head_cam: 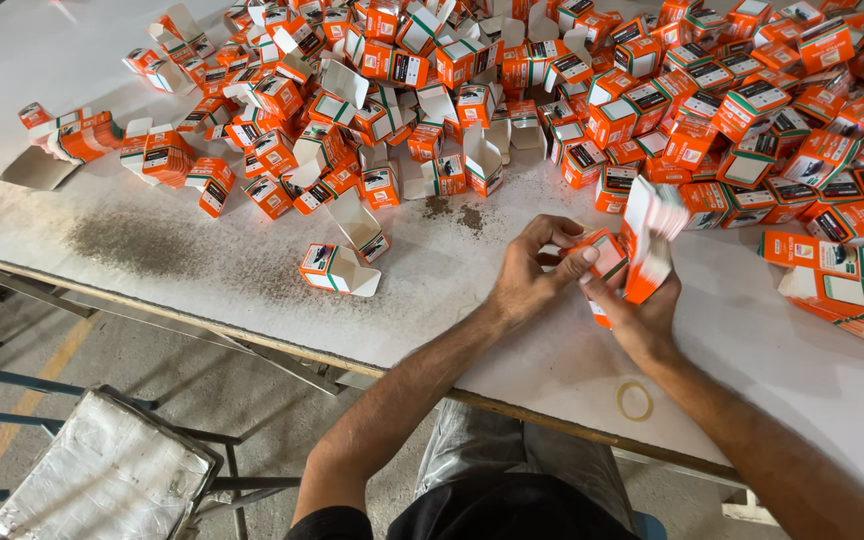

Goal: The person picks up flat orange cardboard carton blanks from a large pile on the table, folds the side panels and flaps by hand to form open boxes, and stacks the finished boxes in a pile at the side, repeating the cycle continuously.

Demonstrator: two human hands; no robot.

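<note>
Orange carton pinched by left hand over white counter near its front edge; right hand grips stack of flat cartons. Folded-box heap behind, flat pile right, rubber band near edge.

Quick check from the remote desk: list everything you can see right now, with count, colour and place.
Folded boxes: too many to count, orange and white, heaped across the table's far side.
Flat carton stack: one, orange and white, right edge.
Rubber band: one, yellowish, near table edge.
Table: one, white, stained.
Stool: one, blue frame, plastic-wrapped seat, lower left.
Left hand: folding a small carton.
Right hand: holding a bunch of flat cartons.
</note>
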